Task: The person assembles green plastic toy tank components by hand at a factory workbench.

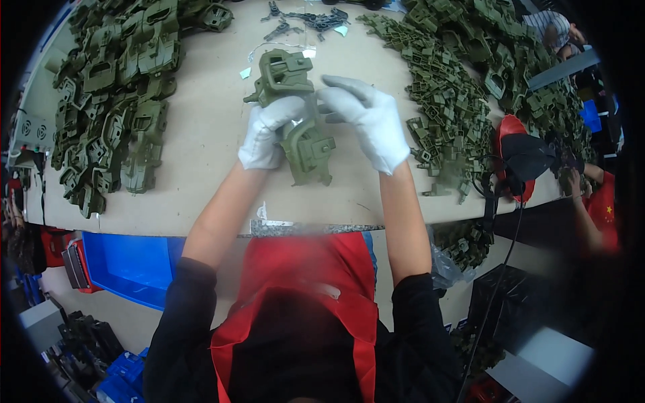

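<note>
My left hand (271, 131), in a white glove, is closed round the middle of an olive-green moulded plastic vehicle body (308, 151), which looks like a toy truck shell. The part stands out above and below my fist, lifted over the table. Just to its right is my right hand (366, 114), also gloved, with fingers stretched out and pointing at the part. Whether those fingertips touch it I cannot tell. A large pile of similar green vehicle bodies (144, 127) lies to the left. Smaller green plastic parts (447, 101) are heaped to the right.
Dark grey small parts (316, 20) lie at the table's far side. A red and black cap-like thing (521, 158) sits at the right edge. Below the table (208, 168) on the left stands a blue bin (127, 265). Another person's arm (583, 208) shows at far right.
</note>
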`<act>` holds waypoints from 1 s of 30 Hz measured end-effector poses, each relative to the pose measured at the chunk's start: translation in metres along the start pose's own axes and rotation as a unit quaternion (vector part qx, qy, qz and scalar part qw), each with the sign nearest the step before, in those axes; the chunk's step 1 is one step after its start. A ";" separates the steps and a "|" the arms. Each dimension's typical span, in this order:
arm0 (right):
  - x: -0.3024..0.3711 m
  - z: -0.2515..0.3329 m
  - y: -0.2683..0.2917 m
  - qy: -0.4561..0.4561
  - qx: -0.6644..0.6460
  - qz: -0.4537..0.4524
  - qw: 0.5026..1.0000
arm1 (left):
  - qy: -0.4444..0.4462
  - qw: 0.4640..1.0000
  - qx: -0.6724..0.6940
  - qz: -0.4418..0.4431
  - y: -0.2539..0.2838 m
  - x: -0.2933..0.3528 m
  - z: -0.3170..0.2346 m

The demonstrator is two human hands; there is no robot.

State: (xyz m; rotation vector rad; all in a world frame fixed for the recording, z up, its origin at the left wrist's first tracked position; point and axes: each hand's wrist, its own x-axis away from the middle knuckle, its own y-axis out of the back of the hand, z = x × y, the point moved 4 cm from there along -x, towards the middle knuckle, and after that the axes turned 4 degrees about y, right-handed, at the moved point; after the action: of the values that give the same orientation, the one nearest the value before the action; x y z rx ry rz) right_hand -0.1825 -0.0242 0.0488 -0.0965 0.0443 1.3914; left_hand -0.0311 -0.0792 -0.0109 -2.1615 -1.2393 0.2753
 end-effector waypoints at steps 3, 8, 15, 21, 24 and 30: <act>0.027 -0.018 0.006 -0.029 0.013 -0.026 0.999 | -0.040 0.999 0.004 0.001 0.006 -0.004 -0.003; 0.059 -0.034 -0.039 -0.081 -0.086 -0.060 0.991 | -0.057 0.998 0.037 -0.005 -0.009 0.007 -0.007; 0.033 0.004 0.022 -0.028 -0.026 -0.066 0.997 | 0.009 0.997 -0.075 0.027 0.005 -0.004 0.000; 0.050 0.079 0.062 0.125 0.470 0.003 0.874 | -0.281 0.872 -0.348 -0.200 0.010 0.014 -0.058; 0.058 0.075 0.029 0.220 0.582 0.122 0.773 | -0.301 0.785 -0.540 0.018 -0.052 0.048 -0.059; 0.056 0.065 0.017 0.206 0.521 0.142 0.816 | -0.162 0.782 -0.567 0.204 -0.054 0.039 -0.024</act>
State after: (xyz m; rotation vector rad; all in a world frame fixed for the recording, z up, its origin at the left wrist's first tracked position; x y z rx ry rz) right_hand -0.1908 0.0402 0.1082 0.5526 1.2162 1.4472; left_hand -0.0375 -0.0368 0.0457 -3.5799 -1.2367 0.0464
